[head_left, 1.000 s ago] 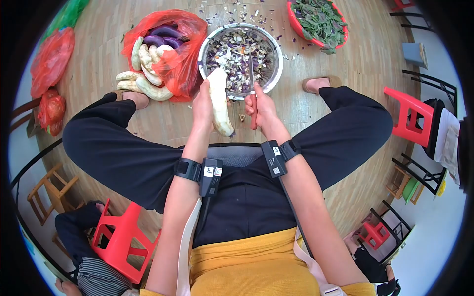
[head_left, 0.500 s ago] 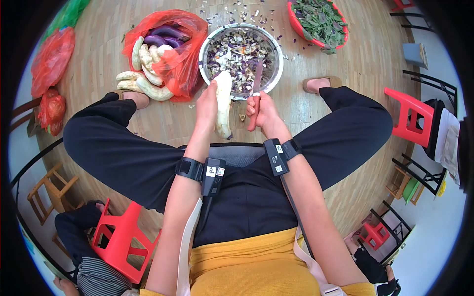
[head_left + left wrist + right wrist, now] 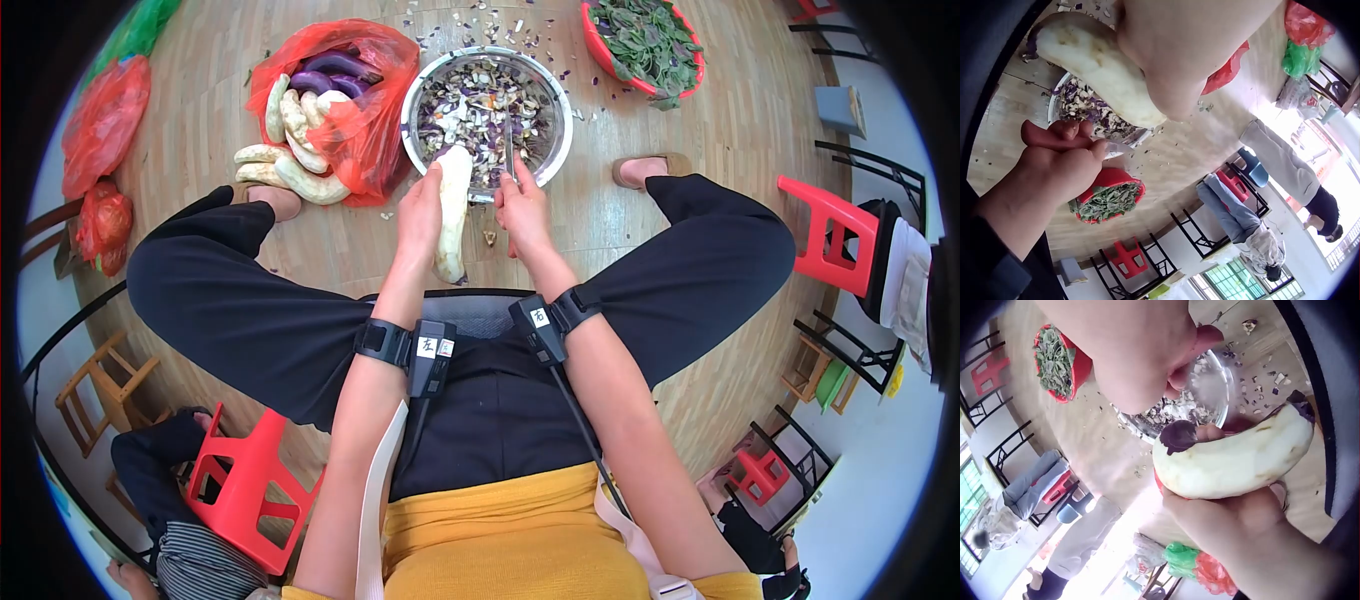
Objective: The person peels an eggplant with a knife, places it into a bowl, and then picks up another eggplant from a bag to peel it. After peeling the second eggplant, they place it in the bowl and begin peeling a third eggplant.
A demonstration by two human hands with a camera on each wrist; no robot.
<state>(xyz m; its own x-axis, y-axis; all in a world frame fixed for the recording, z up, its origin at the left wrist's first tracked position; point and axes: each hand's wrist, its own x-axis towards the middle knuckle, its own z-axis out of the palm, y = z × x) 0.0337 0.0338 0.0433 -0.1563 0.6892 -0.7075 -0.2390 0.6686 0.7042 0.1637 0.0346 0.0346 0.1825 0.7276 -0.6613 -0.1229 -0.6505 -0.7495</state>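
Note:
The left hand [image 3: 420, 212] grips a mostly peeled, whitish eggplant [image 3: 453, 215] near the front rim of a steel bowl [image 3: 563, 150]. A patch of purple skin shows at one end of the eggplant [image 3: 1229, 456] in the right wrist view. In the right hand [image 3: 524, 210] is a knife with a reddish handle [image 3: 1054, 139]; its blade [image 3: 509, 145] points away over the bowl. Purple and white peelings [image 3: 485, 100] fill much of the bowl. The knife and the eggplant are apart in the head view.
A red plastic bag [image 3: 385, 130] of purple eggplants stands left of the bowl, with peeled ones [image 3: 310, 180] beside it. Leafy greens fill a red basin [image 3: 598, 50] at the back right. Scraps lie on the floor behind the bowl. Red stools [image 3: 830, 235] stand at the sides.
The right hand has turned over with the knife, moving slightly left, and the blade shows edge-on. Since the earliest frame the left hand has shifted slightly right, and the eggplant has turned more upright.

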